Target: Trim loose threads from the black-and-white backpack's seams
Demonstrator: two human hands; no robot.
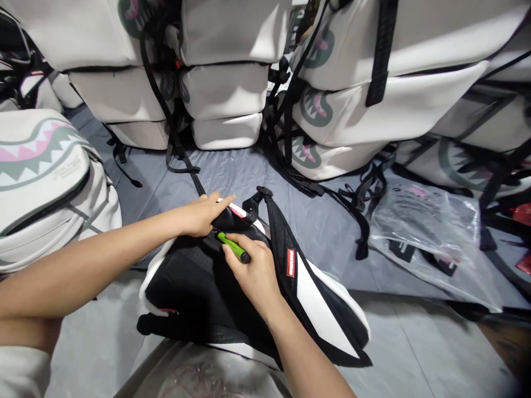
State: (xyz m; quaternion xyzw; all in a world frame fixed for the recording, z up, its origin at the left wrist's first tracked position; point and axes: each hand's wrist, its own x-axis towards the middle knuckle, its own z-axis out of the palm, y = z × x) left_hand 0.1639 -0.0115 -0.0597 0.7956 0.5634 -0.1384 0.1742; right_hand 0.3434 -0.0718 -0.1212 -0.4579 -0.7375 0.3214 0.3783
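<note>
A black and white backpack [199, 282] lies across the person's lap, with its black back panel and straps facing up. My left hand [204, 214] is closed on the bag's far edge, near a strip of white and red trim. In my right hand [255, 265] is a short green tool with a black end [233, 246]. Its tip points at the panel just below my left fingers, and the tip itself is hidden, so its kind cannot be told. Beside my right hand runs a shoulder strap [286, 243] with a red label.
Stacks of white backpacks [226, 91] stand along the far side of the grey sheet [232, 171]. Another backpack with a shark-mouth print [45, 166] sits at left. A clear plastic bag [427, 226] lies at right, with loose black straps [352, 215] beside it.
</note>
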